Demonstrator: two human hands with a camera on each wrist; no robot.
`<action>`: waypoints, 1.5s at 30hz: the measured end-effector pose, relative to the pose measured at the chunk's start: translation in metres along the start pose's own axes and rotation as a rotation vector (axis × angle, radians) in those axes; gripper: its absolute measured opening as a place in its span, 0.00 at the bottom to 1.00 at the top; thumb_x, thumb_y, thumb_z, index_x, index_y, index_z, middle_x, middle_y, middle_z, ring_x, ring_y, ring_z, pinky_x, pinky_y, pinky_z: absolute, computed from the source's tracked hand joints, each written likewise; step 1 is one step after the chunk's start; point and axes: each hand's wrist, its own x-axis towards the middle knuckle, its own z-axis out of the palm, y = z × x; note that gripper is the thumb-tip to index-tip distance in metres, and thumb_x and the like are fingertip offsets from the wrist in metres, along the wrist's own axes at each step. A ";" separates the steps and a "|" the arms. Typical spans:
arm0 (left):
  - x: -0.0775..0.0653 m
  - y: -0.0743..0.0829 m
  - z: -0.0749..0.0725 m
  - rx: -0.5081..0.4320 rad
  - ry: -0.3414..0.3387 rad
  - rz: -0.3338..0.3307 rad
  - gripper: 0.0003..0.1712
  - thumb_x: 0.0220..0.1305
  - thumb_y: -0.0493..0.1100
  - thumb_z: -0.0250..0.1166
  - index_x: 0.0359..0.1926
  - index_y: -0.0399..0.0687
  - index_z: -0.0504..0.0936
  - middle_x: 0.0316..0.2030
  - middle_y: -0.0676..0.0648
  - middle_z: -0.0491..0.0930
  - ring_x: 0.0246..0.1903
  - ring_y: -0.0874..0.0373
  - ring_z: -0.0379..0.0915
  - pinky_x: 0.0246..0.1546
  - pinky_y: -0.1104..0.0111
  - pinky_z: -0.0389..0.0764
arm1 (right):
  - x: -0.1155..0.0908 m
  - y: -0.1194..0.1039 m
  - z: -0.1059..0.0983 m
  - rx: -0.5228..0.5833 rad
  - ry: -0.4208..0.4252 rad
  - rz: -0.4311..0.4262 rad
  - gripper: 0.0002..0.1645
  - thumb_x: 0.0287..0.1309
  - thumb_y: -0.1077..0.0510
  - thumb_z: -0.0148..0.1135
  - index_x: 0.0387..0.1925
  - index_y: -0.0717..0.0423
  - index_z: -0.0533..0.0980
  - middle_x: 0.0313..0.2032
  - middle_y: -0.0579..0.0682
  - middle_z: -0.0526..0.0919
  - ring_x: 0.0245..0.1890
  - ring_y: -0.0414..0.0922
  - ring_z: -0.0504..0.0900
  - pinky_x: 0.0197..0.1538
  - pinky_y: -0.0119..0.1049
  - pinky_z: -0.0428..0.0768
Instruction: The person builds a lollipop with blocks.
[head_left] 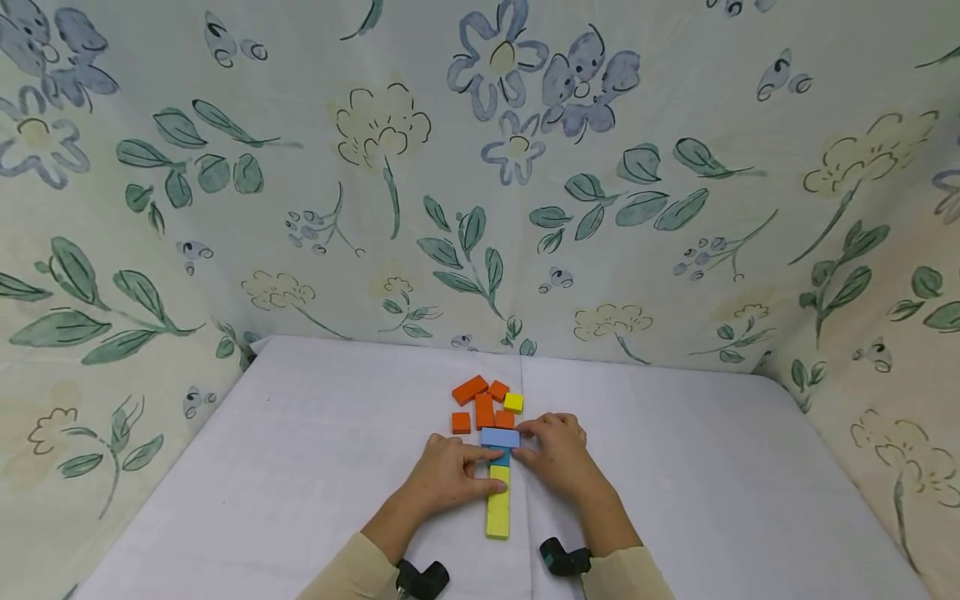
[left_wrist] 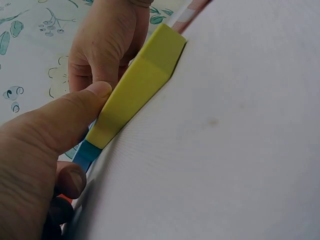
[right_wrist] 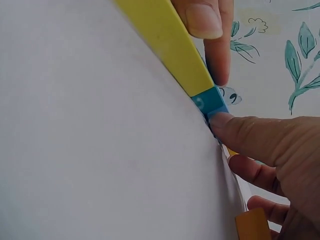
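A long yellow block (head_left: 498, 512) lies lengthwise on the white cloth, with a small teal-blue block (head_left: 500, 458) against its far end. Beyond that, a light blue block (head_left: 500, 437) lies crosswise. My left hand (head_left: 450, 473) comes from the left; its thumb (left_wrist: 82, 102) rests on the yellow block and its index finger reaches the teal-blue block. With thumb and index finger, my right hand (head_left: 558, 450) pinches the right end of the light blue block. The right thumb (right_wrist: 240, 127) lies right beside the teal-blue block in the right wrist view.
Several orange blocks (head_left: 484, 411) and a small yellow block (head_left: 513, 402) lie just beyond the light blue one. White cloth (head_left: 300, 467) covers the table, and a flower-patterned curtain (head_left: 420, 250) hangs behind it. Black wrist cameras (head_left: 564, 557) sit by both sleeves.
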 end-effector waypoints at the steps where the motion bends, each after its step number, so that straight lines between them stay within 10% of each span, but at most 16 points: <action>1: 0.000 0.000 0.000 -0.001 0.001 -0.001 0.32 0.54 0.72 0.71 0.57 0.67 0.87 0.13 0.60 0.67 0.19 0.66 0.64 0.42 0.61 0.59 | 0.000 0.000 0.000 -0.001 -0.002 0.001 0.21 0.55 0.47 0.77 0.51 0.43 0.85 0.50 0.49 0.82 0.68 0.58 0.65 0.71 0.65 0.60; 37: -0.001 -0.002 0.001 -0.022 0.011 0.052 0.28 0.58 0.68 0.71 0.58 0.69 0.86 0.13 0.63 0.68 0.21 0.69 0.65 0.46 0.61 0.60 | 0.002 0.004 0.000 0.000 0.000 -0.013 0.20 0.55 0.47 0.77 0.50 0.42 0.86 0.49 0.47 0.83 0.66 0.58 0.67 0.71 0.65 0.60; 45: 0.001 -0.003 -0.004 -0.202 0.023 -0.038 0.23 0.64 0.65 0.67 0.57 0.67 0.87 0.18 0.60 0.72 0.21 0.66 0.67 0.34 0.69 0.66 | 0.000 0.004 -0.001 -0.004 0.009 -0.041 0.19 0.56 0.47 0.76 0.50 0.42 0.85 0.48 0.47 0.83 0.66 0.59 0.68 0.71 0.66 0.60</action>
